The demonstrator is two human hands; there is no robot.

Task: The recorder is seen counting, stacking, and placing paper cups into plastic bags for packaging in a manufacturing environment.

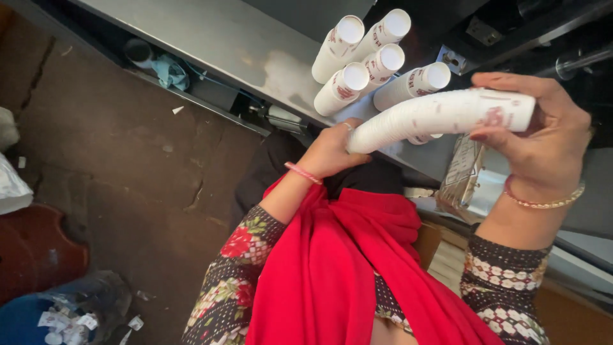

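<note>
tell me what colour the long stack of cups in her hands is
White with small red printed marks, seen in the head view: stack of paper cups.

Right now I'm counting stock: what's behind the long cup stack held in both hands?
Behind the long cup stack, five more white cup stacks stand on the steel counter. The held stack covers part of the nearest one's base; anything further is hidden.

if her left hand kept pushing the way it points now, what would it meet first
Probably the standing stacks of paper cups on the steel counter. The left hand grips the low end of the long cup stack, pointing up toward them. Depth is unclear, so it might pass beside them.
</note>
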